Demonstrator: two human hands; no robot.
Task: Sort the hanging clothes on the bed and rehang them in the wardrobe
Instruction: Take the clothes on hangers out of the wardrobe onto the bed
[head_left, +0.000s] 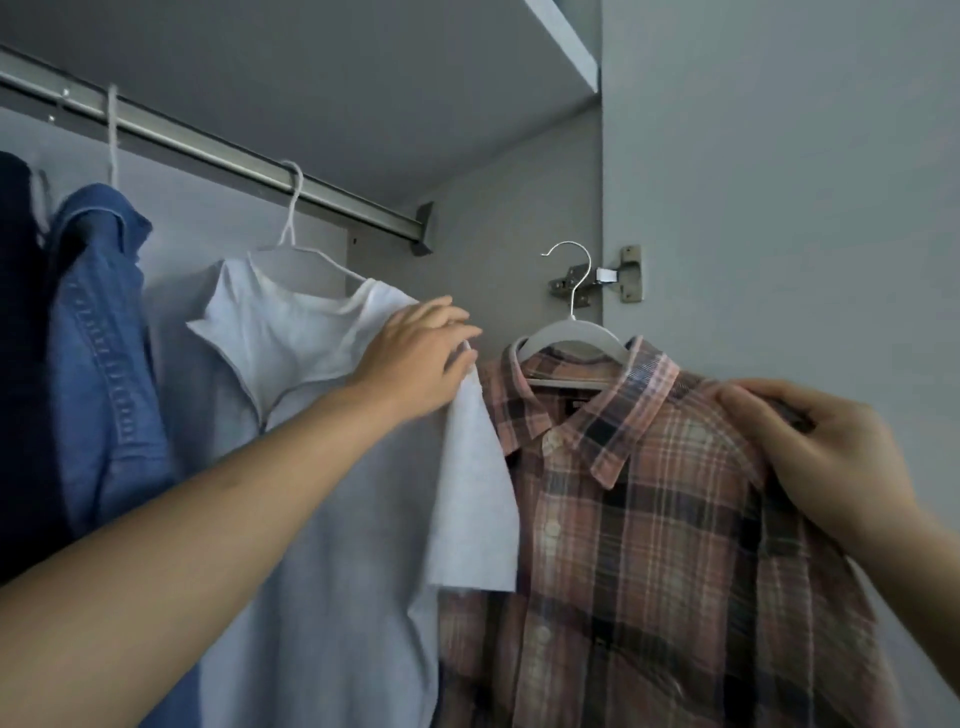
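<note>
1. Right now the left hand (415, 353) is up at the white T-shirt (291, 332), fingers (447, 325) nearly straight and laid over its shoulder, right where the sleeve drops away; whether they pinch the cloth I cannot tell.
2. That T-shirt hangs on a white hanger (291, 228), whose hook sits over the metal wardrobe rail (218, 143).
3. Over on the right, the right hand (815, 447) has the plaid shirt (649, 519) by the shoulder, fingers curled and gripping the fabric.
4. The plaid shirt, pink with dark checks and buttoned up, is on its own white hanger (571, 332); its metal hook (571, 270) is in open air, below the rail's end and in front of the door hinge (608, 278), not on the rail.
5. The T-shirt's sleeve hangs just against the plaid shirt's collar side.
6. Further left on the rail hangs a blue denim shirt (104, 338), and a dark garment (21, 338) beside it at the edge.
7. Above, a grey shelf (563, 41) runs to the wardrobe's side wall.
</note>
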